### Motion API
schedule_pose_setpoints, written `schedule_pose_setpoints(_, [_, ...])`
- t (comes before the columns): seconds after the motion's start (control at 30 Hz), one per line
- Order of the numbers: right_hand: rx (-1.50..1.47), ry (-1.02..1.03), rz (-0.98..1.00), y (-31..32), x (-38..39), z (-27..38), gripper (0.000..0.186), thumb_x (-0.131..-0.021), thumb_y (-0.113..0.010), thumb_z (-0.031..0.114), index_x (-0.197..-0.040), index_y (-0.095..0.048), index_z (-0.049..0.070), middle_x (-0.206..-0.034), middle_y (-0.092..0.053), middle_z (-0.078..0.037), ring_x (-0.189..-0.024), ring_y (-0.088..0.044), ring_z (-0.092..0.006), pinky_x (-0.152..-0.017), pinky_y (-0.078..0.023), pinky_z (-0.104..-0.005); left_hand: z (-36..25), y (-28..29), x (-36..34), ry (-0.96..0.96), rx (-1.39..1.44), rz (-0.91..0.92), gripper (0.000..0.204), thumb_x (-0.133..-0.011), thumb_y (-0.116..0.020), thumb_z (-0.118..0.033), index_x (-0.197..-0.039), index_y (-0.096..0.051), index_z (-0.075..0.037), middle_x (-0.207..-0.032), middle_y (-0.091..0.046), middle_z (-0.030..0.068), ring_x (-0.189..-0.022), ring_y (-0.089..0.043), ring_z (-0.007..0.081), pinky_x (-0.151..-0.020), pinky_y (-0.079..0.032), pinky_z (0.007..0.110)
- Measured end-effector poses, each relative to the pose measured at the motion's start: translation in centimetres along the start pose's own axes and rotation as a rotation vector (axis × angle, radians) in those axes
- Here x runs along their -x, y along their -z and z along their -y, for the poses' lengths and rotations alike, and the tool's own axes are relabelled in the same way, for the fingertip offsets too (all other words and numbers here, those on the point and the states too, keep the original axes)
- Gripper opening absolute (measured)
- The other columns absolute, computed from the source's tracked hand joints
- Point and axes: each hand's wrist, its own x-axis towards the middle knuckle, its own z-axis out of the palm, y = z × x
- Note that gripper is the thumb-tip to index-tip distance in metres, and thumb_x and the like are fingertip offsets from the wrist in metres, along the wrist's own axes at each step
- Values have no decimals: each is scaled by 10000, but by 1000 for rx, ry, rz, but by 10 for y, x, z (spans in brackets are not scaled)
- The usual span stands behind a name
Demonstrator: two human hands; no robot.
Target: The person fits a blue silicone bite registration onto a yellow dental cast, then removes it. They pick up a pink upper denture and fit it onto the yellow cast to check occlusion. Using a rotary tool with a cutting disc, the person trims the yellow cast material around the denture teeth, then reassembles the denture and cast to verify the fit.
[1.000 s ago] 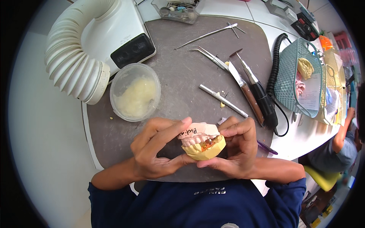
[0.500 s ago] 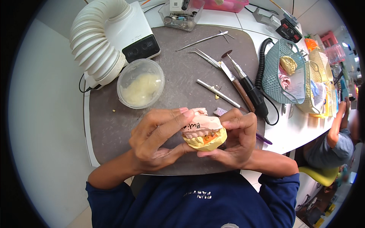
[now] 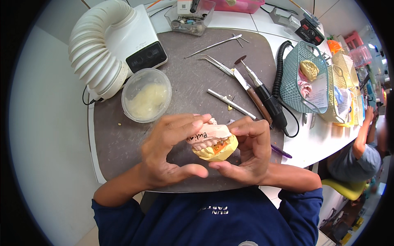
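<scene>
A pink dental cast (image 3: 210, 135) with handwriting on its side sits, teeth down, on a yellow dental cast (image 3: 225, 152), slightly tilted. An orange patch with small metal-looking bits shows between them. My right hand (image 3: 252, 151) grips the pair from the right, thumb under the yellow cast and fingers at the pink one. My left hand (image 3: 164, 147) holds the pink cast's upper left with its fingertips, while its thumb stands apart from the yellow cast. Behind the casts, the fingertips' exact contact is partly hidden.
A tub of pale material (image 3: 146, 96) stands left, by a white hose unit (image 3: 98, 53). Tweezers (image 3: 217, 63), a knife (image 3: 252, 94), a metal-coloured rod (image 3: 232, 103) and a rotary handpiece (image 3: 269, 102) lie ahead. A blue-green basket (image 3: 303, 78) is right; another person (image 3: 357, 160) sits beyond.
My left thumb has come away from the yellow cast and now points free below it. The casts have shifted slightly left in view, and the scene with them.
</scene>
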Motion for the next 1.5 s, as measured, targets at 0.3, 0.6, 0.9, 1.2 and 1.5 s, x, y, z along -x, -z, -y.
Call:
schedule_pose_setpoints(0.3, [69,27,-103,2,-4,1,623,-758,-745,-67,-1239,-365,41,-1176,-512,-211,-1070,-599,-240,-935,-523,-347,9,6,2,-91,-425,-46,444,-771,-810,-128,-1142,-606,3,-1022,-661,121,-965,-635,291,-844,-504,386])
schedule_pose_setpoints(0.6, [202,233,-1,12,-11,0,624,-778,-801,-15,-1263,-413,40,-1228,-598,-231,-1206,-589,-372,-1048,-458,-466,-20,-9,2,329,273,-9,678,-782,-813,-69,-1366,-484,26,-1271,-605,162,-1187,-592,250,-1020,-475,368])
schedule_pose_setpoints(0.9, [1080,51,-21,46,-54,42,260,-873,-719,162,-1056,-636,-3,-1079,-653,-165,-990,-658,-335,-824,-541,-378,-32,0,4,807,1054,-90,632,-1035,-531,-252,-1515,-244,44,-1438,-477,193,-1284,-538,232,-1076,-465,357])
schedule_pose_setpoints(1.2, [1549,-240,133,64,-55,8,206,-935,-610,143,-1057,-591,-22,-948,-605,-165,-873,-640,-343,-762,-509,-448,-28,-5,6,786,1095,-69,728,-1020,-523,-340,-1552,-156,-5,-1396,-498,169,-1264,-559,306,-1047,-499,353])
schedule_pose_setpoints(1.5, [895,-254,76,50,-50,39,185,-880,-531,44,-1049,-518,-31,-873,-585,-219,-796,-615,-409,-733,-480,-453,-26,-8,7,703,1140,-106,693,-1033,-504,-228,-1566,-88,-77,-1439,-442,197,-1340,-478,361,-1055,-507,422])
